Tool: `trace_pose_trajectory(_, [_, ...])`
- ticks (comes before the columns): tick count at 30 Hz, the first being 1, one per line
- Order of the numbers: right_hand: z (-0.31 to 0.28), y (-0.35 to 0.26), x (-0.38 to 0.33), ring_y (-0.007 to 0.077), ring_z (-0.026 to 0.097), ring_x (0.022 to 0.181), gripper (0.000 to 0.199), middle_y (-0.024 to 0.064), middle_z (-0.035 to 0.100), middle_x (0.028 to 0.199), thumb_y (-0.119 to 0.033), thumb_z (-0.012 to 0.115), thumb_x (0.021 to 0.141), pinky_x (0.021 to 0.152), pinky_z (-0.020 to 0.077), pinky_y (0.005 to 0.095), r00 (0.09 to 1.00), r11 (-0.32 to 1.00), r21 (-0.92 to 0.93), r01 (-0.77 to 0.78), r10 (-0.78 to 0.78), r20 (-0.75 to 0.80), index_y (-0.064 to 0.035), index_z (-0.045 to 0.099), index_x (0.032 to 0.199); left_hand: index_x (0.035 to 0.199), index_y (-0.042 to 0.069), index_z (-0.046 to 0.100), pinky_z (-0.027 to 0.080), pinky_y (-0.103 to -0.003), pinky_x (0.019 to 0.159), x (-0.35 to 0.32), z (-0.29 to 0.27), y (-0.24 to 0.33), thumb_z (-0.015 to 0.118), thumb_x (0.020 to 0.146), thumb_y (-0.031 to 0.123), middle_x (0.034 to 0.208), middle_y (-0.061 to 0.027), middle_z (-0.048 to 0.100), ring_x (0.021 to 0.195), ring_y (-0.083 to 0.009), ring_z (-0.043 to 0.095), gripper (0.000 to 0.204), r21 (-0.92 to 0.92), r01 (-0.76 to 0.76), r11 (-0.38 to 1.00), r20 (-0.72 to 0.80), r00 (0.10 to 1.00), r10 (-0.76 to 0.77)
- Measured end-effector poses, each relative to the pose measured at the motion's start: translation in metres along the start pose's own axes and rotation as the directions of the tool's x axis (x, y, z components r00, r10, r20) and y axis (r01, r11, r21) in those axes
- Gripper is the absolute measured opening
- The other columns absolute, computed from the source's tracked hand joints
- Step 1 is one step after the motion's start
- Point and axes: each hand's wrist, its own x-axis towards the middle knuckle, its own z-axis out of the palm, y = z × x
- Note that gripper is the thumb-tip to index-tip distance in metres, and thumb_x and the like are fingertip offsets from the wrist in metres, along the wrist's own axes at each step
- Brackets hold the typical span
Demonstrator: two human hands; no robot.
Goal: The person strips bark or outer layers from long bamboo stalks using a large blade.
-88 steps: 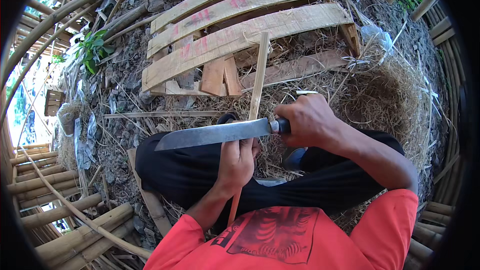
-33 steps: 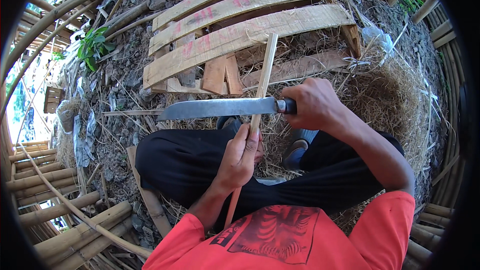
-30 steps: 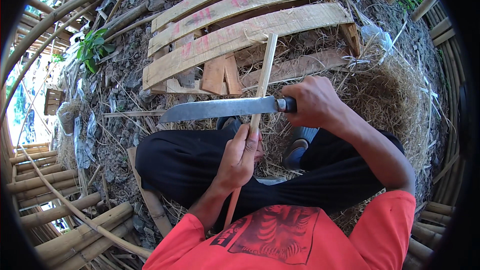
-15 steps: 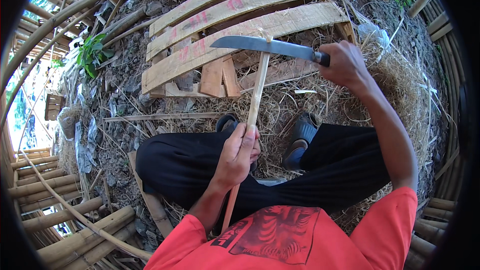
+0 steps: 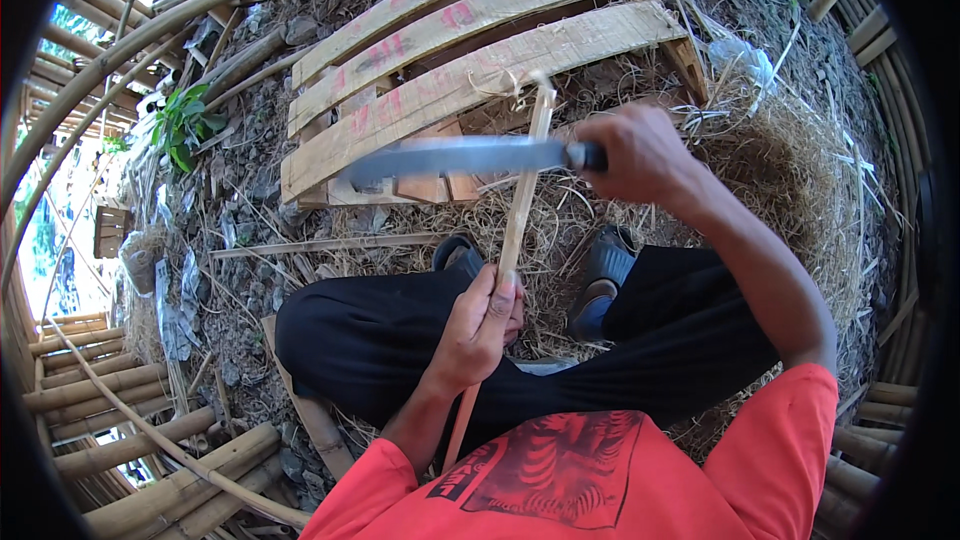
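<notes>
My left hand (image 5: 482, 325) is closed around a long, pale split stick (image 5: 525, 195), which slants up from my lap toward a slatted wooden crate. A large knife (image 5: 450, 155) with a dark handle is gripped in my right hand (image 5: 640, 155). Its blade, blurred by motion, lies crosswise at the stick, partway down from the top end. I cannot tell whether the edge touches the wood. A pale curl of shaving (image 5: 515, 85) sits by the stick's upper tip, over the front slat of the crate (image 5: 480, 70).
Dry fibrous shavings (image 5: 780, 175) cover the ground around my feet and to the right. A green leafy plant (image 5: 185, 125) grows at the left. Bamboo poles (image 5: 180, 475) frame both sides. A thin flat strip (image 5: 320, 245) lies beyond my left knee.
My right hand has drawn the knife down along the stick, toward me and slightly left. My left hand keeps its grip, a little lower in the picture.
</notes>
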Motion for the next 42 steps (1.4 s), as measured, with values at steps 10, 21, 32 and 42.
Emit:
trace_pose_trajectory(10, [-0.029, 0.118, -0.004, 0.0122, 0.049, 0.048, 0.027, 0.0031, 0.06, 0.06, -0.031, 0.061, 0.091, 0.05, 0.0437, 0.0343, 0.824, 0.873, 0.118, -0.474, 0.487, -0.29, -0.0064, 0.073, 0.096, 0.1, 0.005, 0.048, 0.026, -0.019, 0.048, -0.007, -0.014, 0.014, 0.041, 0.108, 0.025, 0.065, 0.0047, 0.038, 0.054, -0.0023, 0.031, 0.023, -0.092, 0.04, 0.995, 0.039, 0.999, -0.037])
trace_pose_trajectory(21, [-0.016, -0.027, -0.029, 0.0312, 0.064, 0.055, 0.012, 0.0126, 0.064, 0.061, -0.018, 0.074, 0.079, 0.056, 0.0506, 0.0425, 0.998, 0.986, 0.165, -0.022, 0.013, 0.059, -0.0077, 0.071, 0.083, 0.137, 0.002, 0.048, 0.027, -0.018, 0.049, 0.003, 0.003, 0.017, 0.037, 0.109, 0.029, 0.065, 0.0065, 0.036, 0.054, -0.0012, 0.032, 0.04, -0.097, 0.068, 0.993, -0.04, 0.997, -0.072])
trace_pose_trajectory(32, [0.009, -0.036, -0.023, 0.0355, 0.067, 0.064, 0.015, 0.0134, 0.065, 0.064, -0.023, 0.072, 0.07, 0.062, 0.0533, 0.0469, 0.985, 0.997, 0.054, -0.054, 0.044, 0.168, -0.0102, 0.067, 0.076, 0.13, 0.002, 0.051, 0.027, -0.019, 0.047, -0.002, 0.005, 0.004, 0.037, 0.109, 0.026, 0.065, 0.0063, 0.033, 0.053, -0.0012, 0.03, 0.035, -0.001, 0.018, 1.0, -0.064, 0.998, -0.018])
trace_pose_trajectory(42, [-0.005, 0.019, -0.001, 0.0287, 0.067, 0.062, 0.014, 0.011, 0.067, 0.066, -0.019, 0.063, 0.08, 0.066, 0.0553, 0.0428, 0.943, 0.944, -0.008, -0.329, 0.329, 0.056, -0.0115, 0.074, 0.084, 0.125, 0.0, 0.052, 0.028, -0.018, 0.047, -0.006, -0.003, 0.008, 0.038, 0.109, 0.028, 0.063, 0.0065, 0.035, 0.052, -0.0007, 0.031, 0.035, 0.011, 0.036, 0.999, -0.099, 0.994, -0.035])
